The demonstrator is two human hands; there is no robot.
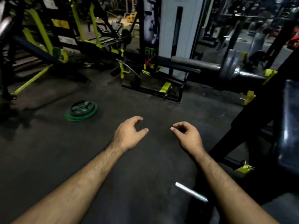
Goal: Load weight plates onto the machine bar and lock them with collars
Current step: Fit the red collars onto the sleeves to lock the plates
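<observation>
Both hands empty, left hand (127,135) and right hand (187,135) loosely curled, reaching for the green plates (81,111) on the floor (145,159) ahead-left, bar (249,74) far right.

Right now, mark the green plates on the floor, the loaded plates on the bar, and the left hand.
green plates (81,113), head view, top face of the stack.
loaded plates (229,66), head view, outer rim.
left hand (128,135), head view, back of the hand.
</observation>
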